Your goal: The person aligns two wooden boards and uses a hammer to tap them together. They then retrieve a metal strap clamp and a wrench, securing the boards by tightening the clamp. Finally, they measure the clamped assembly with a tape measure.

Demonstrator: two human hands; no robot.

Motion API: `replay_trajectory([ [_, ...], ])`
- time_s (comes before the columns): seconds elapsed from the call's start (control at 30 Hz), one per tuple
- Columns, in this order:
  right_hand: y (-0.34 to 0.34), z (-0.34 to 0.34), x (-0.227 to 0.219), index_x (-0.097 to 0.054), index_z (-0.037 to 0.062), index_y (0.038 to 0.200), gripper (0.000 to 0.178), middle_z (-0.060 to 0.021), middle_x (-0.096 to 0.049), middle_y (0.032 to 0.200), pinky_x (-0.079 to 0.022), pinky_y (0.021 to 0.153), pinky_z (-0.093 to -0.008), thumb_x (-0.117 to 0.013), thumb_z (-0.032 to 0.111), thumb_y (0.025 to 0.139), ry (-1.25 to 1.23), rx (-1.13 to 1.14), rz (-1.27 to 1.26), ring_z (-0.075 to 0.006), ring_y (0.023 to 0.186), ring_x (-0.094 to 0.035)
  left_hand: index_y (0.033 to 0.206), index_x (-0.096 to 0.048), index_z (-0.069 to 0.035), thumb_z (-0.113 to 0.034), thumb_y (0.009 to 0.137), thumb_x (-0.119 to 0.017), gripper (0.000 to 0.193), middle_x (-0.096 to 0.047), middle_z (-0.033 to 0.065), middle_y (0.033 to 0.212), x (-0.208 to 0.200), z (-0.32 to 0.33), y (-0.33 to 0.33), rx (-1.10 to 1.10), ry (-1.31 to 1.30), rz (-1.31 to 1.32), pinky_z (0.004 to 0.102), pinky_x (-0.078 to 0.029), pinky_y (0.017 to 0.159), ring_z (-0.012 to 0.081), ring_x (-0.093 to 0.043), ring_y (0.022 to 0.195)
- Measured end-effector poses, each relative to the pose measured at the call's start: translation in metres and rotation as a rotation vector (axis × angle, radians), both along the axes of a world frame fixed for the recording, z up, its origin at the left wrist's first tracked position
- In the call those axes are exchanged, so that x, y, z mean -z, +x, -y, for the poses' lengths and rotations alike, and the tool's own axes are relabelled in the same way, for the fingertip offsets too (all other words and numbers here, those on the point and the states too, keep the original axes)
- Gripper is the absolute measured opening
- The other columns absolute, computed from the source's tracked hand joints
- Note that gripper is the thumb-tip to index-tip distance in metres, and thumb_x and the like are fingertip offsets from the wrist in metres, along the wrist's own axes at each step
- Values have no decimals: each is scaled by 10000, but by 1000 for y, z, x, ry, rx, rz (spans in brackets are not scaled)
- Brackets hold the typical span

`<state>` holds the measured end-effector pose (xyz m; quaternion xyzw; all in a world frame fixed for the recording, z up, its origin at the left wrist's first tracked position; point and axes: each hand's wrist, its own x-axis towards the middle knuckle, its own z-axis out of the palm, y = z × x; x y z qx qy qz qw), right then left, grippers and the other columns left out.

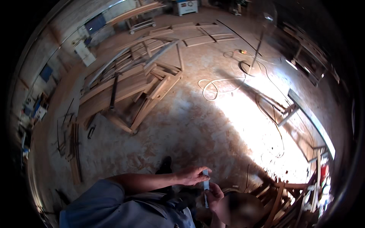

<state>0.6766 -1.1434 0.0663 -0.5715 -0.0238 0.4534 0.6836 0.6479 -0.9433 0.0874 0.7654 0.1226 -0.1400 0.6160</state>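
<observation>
Low in front of my body, both hands are on one narrow, flat, pale grey-blue strip; its exact kind I cannot make out. My left hand, reaching in from the left, pinches its upper end between thumb and fingers. Lower down and to the right, my right hand is closed around the strip's lower part. A short end of the strip shows below the right hand.
Left of centre stands a timber frame stacked with planks, a dark clamp bar across it. A looped hose lies on the sunlit floor. Wood offcuts pile up at lower right beside a metal-edged table.
</observation>
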Motion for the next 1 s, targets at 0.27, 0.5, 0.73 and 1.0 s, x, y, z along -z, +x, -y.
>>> replay_trajectory([
  [0.27,35,-152,-51,-611,25,1084,205,-110,-662,885,-524,587,-297,-577,95,893,206,-196,-171,-187,728,-637,875,-573,-53,-211,920,-574,163,-586,49,664,-6,-194,-64,-717,-787,-51,232,-369,432,95,-518,507],
  [0.5,26,-331,-34,-615,56,1025,204,-86,-631,755,-497,570,-306,-584,232,926,289,81,-118,-197,656,-606,910,-654,-37,-264,908,-602,233,-648,45,737,-10,-296,-88,-456,-419,25,238,-455,557,98,-582,601],
  [0.73,33,-458,-32,-624,48,891,157,-1,-578,694,-417,540,-241,-553,181,933,-5,-268,1,-73,604,-526,801,-662,-40,-265,884,-610,245,-623,50,656,-19,-382,-119,-556,-124,-106,296,-472,575,140,-605,600],
  [1.0,133,-635,-18,-499,23,1148,305,-133,-632,783,-527,579,-317,-502,262,958,117,-66,-206,-219,663,-632,961,-614,-42,-205,904,-550,184,-592,42,685,55,-512,-182,-767,785,91,295,-448,571,154,-560,603],
])
